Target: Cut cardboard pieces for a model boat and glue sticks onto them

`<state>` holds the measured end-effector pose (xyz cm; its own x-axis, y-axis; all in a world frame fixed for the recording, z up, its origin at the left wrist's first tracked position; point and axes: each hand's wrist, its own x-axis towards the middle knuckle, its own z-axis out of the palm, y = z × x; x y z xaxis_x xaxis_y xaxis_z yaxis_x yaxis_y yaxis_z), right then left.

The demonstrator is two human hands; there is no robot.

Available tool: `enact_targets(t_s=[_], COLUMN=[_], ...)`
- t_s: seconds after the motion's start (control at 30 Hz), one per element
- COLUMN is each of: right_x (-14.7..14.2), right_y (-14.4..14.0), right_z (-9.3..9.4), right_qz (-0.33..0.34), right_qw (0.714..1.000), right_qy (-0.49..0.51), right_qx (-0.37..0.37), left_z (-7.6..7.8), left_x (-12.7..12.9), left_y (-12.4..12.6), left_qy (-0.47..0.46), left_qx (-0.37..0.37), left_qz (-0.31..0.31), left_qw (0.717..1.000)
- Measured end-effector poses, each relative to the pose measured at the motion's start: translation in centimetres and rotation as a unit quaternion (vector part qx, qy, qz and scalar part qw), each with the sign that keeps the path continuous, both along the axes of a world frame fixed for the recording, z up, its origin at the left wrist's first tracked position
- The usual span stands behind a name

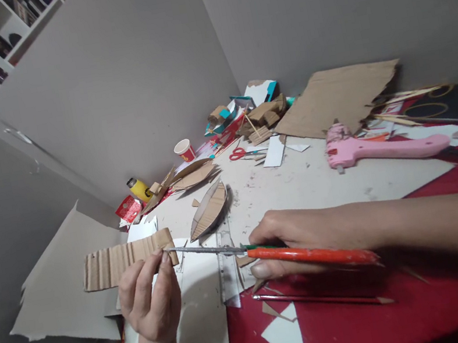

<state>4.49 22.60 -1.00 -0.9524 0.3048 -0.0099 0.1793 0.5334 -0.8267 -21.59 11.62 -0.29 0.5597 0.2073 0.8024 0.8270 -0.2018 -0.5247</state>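
Observation:
My left hand [149,298] pinches the lower right end of a corrugated cardboard strip [125,261], holding it up at the left. In my right hand [285,238] is a pair of scissors [309,253] seen nearly edge-on, with an orange handle and a bit of green on the far side. Their thin grey blades point left, and the tips meet the strip's right end beside my left fingertips. Whether the blades are apart cannot be made out. Below them lies a clear ruler [230,283], partly covered. A leaf-shaped cardboard piece [209,209] sits just beyond.
A pink glue gun [385,150] lies at the right. Behind it leans a large cardboard sheet [336,99]. Red-handled scissors [238,154], a paper cup [184,150] and a yellow bottle [139,189] stand farther back. A pencil [322,298] and white scraps [287,335] lie near me.

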Motion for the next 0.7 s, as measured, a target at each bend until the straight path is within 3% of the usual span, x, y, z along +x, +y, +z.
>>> enact_targets(t_s=[0.23,0.53,0.7], right_x=[0.0,0.0,0.2], right_y=[0.1,-0.3,-0.6], right_z=[0.1,1.0,1.4], right_qz=[0.013,-0.046,-0.05], right_qw=[1.0,0.998,0.998], right_qy=[0.007,-0.04,-0.041], right_qx=[-0.019,-0.001,0.021], left_z=[0.0,0.0,-0.1], left_x=[-0.1,-0.1,-0.2], left_y=[0.0,-0.5,-0.7], left_qy=[0.009,0.011,0.008], left_qx=[0.002,-0.036,-0.02], left_qz=[-0.003,0.02,0.002], left_qw=[1.0,0.999,1.0])
